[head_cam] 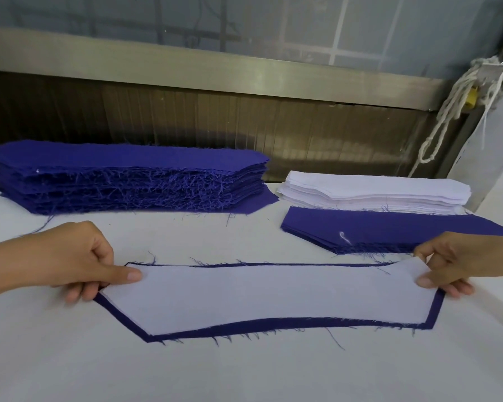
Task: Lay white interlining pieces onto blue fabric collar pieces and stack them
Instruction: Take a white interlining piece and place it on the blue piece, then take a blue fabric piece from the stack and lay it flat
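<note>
Pinching both ends: left hand (pixel 79 262) the left tip, right hand (pixel 459 265) the raised right corner of interlining (pixel 267 297), which lies on collar piece (pixel 273 324), near-centre on table (pixel 244 375). Aligning step, probably; next needs right corner flattened evenly, then stacking.

Before you the white table cover (pixel 244 372) reaches a brown ribbed panel (pixel 244 123). Above the panel you see a grey metal ledge (pixel 215 63) and a clouded window (pixel 360 30). At your far right a knotted white rope (pixel 447 111) hangs beside a small yellow part (pixel 472 97).
</note>
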Action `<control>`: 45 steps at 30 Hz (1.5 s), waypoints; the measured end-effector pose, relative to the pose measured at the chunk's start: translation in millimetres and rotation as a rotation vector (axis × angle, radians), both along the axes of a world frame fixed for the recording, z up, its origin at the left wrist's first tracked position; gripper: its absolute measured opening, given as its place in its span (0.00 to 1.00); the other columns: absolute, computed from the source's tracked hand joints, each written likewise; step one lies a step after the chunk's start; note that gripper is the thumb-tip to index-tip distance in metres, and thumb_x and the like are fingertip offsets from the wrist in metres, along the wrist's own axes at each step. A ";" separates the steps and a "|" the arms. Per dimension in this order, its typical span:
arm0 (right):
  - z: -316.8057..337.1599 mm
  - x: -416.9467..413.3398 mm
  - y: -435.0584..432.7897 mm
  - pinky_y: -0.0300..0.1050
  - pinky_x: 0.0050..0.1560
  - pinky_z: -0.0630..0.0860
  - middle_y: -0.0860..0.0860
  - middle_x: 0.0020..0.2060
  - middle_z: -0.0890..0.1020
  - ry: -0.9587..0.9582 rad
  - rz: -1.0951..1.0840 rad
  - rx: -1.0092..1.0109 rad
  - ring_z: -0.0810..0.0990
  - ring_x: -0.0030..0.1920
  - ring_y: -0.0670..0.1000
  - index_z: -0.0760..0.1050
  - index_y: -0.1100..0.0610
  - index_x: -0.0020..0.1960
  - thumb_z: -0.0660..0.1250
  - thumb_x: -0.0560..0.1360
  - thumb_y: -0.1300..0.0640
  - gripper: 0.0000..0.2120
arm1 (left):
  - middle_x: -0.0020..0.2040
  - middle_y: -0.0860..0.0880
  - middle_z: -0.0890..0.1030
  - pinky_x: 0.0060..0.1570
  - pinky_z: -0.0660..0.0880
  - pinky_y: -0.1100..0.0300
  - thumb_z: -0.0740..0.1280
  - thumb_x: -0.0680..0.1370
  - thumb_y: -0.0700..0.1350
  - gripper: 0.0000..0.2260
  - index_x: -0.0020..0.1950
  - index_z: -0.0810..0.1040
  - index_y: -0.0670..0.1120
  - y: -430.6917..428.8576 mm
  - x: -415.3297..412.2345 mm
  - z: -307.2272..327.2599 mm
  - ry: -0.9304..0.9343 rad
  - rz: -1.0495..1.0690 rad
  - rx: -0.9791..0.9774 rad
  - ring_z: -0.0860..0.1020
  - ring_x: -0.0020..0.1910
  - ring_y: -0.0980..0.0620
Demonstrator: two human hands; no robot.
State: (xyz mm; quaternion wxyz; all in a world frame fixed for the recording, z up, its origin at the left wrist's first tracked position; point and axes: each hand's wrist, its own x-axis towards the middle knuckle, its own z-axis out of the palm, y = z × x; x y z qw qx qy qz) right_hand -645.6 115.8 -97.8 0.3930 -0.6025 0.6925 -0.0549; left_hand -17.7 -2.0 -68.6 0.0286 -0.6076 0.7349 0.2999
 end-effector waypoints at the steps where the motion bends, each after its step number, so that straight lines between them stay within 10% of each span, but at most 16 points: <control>1: -1.1 -3.5 -0.1 0.40 0.32 0.75 0.63 0.36 0.84 0.010 -0.008 0.004 0.78 0.28 0.52 0.77 0.54 0.44 0.77 0.73 0.44 0.15 | 0.32 0.47 0.85 0.27 0.72 0.70 0.70 0.49 0.80 0.31 0.27 0.80 0.51 -0.8 1.2 -0.2 -0.006 0.003 -0.008 0.80 0.25 0.55; 21: 14.1 -14.9 8.0 0.42 0.33 0.77 0.64 0.38 0.84 0.065 -0.090 0.066 0.79 0.30 0.52 0.79 0.56 0.48 0.77 0.71 0.40 0.20 | 0.32 0.47 0.85 0.32 0.74 0.68 0.70 0.57 0.74 0.26 0.27 0.80 0.50 1.1 -2.2 3.9 -0.024 0.013 -0.022 0.80 0.25 0.54; 32: 79.4 143.6 -31.8 0.37 0.27 0.72 0.59 0.34 0.83 -0.139 -0.048 -0.336 0.75 0.29 0.50 0.82 0.62 0.47 0.70 0.74 0.50 0.14 | 0.26 0.55 0.80 0.35 0.69 0.66 0.69 0.76 0.58 0.14 0.34 0.78 0.54 -29.1 -21.1 34.4 0.254 0.046 -0.958 0.78 0.30 0.58; 45: 89.7 243.8 -186.8 0.38 0.33 0.72 0.52 0.37 0.81 -0.094 -0.382 -0.727 0.76 0.36 0.48 0.80 0.59 0.43 0.69 0.80 0.56 0.09 | 0.45 0.50 0.79 0.48 0.76 0.54 0.67 0.80 0.48 0.10 0.55 0.84 0.44 -118.4 -47.3 55.4 0.124 -0.071 -0.983 0.76 0.43 0.52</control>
